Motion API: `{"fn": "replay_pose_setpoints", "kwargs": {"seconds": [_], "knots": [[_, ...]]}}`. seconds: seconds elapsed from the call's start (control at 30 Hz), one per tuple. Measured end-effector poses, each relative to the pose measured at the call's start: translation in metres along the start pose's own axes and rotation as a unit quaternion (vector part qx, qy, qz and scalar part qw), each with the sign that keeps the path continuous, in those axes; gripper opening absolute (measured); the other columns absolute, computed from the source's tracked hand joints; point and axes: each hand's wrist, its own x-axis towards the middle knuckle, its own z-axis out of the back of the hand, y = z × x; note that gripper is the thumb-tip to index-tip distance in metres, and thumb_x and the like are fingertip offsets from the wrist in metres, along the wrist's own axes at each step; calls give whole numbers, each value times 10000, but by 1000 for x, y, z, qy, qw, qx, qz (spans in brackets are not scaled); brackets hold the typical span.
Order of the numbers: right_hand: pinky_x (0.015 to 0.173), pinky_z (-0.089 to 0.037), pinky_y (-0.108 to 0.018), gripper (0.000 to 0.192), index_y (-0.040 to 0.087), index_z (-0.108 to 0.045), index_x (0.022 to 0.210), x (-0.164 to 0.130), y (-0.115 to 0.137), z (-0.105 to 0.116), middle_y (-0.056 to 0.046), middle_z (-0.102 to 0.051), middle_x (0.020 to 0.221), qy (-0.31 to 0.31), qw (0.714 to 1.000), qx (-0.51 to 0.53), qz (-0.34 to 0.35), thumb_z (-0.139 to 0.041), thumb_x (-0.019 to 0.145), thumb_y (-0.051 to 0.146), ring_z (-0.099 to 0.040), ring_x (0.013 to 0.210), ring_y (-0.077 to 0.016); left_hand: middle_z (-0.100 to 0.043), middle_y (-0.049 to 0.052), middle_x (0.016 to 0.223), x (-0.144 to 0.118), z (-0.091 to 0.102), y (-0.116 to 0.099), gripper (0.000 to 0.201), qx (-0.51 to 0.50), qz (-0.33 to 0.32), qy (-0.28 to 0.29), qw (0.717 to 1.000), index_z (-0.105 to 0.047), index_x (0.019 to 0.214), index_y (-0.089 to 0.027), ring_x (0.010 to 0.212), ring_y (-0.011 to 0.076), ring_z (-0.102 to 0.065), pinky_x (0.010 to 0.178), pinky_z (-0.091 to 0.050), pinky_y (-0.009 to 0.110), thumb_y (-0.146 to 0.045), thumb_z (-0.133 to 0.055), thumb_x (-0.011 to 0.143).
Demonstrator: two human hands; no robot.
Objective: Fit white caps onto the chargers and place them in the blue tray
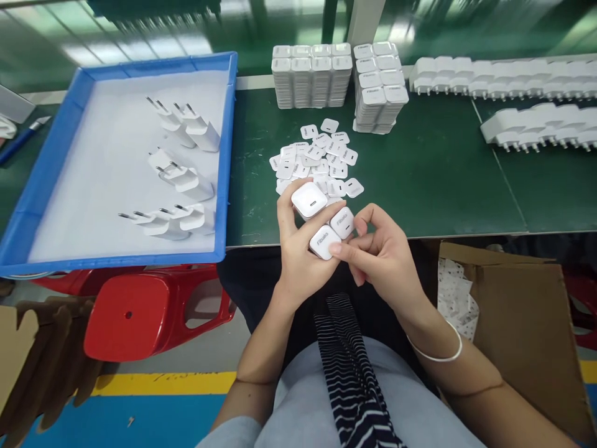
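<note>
My left hand [303,255] is wrapped round three white charger plugs above the table's front edge. The upper charger plug [309,200] has a plain face with a port slot. Grey lettering shows on the faces of the lower charger plug [324,242] and the right charger plug [342,222]. With its fingers curled, my right hand [385,255] presses its thumb on the lower plug's face, and its index finger is bent close to the right plug. Just beyond my hands lies a loose pile of white lettered face plates [321,155], each with a slot.
A blue tray [228,155] on the left holds several charger plugs [189,180], prongs up. Stacked face plates [311,78] and another stack [380,87] stand behind the pile. Rows of chargers [504,78] line the back right. Below are a red stool [128,317] and a cardboard box [517,323].
</note>
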Motion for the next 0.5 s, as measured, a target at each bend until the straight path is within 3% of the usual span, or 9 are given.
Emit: {"fn": "replay_pose_setpoints", "kwargs": {"seconds": [0.2, 0.3, 0.4, 0.5], "knots": [[371, -267, -163, 539, 253, -356, 778, 6, -6, -3, 153, -457, 401, -20, 1000, -12, 11, -892, 742, 304, -392, 322, -49, -435, 138, 1459, -1, -3, 5, 307, 40, -41, -7, 998, -708, 1193, -208, 1410, 337, -484, 1161, -480, 525, -267, -731, 892], [368, -272, -177, 479, 250, -408, 799, 7, -5, 1, 133, -489, 405, 8, 999, -24, 24, -880, 768, 324, -390, 318, -58, -437, 139, 1461, 4, 9, -6, 321, 82, -65, 14, 994, -698, 1199, -213, 1381, 336, -511, 1121, -514, 516, -288, -740, 890], [349, -225, -200, 295, 246, -512, 872, 8, 1, 16, 84, -558, 429, -5, 997, -20, 77, -783, 882, 363, -373, 312, -71, -462, 113, 1463, 21, 53, -22, 399, 159, -94, 39, 982, -710, 1207, -250, 1344, 341, -529, 1096, -521, 504, -299, -815, 824], [360, -246, -219, 198, 244, -572, 875, 12, 4, 39, 62, -554, 444, -62, 991, -5, 118, -740, 922, 337, -396, 347, -85, -479, 48, 1473, 54, 133, -25, 459, 263, -94, 31, 960, -756, 1161, -317, 1373, 390, -472, 1147, -449, 552, -350, -898, 726]]}}
